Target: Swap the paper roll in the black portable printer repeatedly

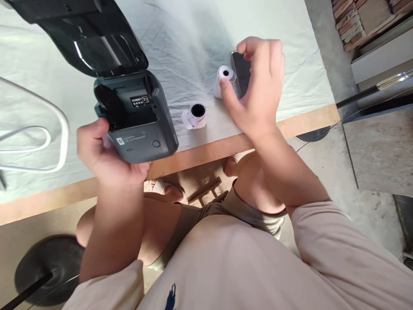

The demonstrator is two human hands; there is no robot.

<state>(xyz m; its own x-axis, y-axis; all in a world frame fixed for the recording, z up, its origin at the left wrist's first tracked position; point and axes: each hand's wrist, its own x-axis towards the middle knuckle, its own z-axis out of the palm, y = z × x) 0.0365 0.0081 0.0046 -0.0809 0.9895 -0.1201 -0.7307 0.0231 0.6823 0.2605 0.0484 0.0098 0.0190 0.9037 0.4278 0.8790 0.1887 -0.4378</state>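
Left grip (106, 157): closed round the lower left corner of the printer (137, 118), thumb on its side, holding it tilted above the near edge of the desk (206, 153). Lid (93, 38) swung fully back; paper bay open and, as far as could be seen, empty. Right grip (254, 86): half open, fingers curled loosely, thumb tip just touching the upright roll (223, 79); nothing clasped yet. Dark flat device (240, 73) directly behind that roll, partly hidden by the fingers. Second roll (195, 115) on its side between printer and right hand, loose end trailing left. White cable (48, 133) looped at far left on the cloth.

Judged best: pinch the upright roll by its ends, not its paper face, avoiding the device behind; keep the printer steady and level, bay facing up; check the feed direction of the loose end before seating.
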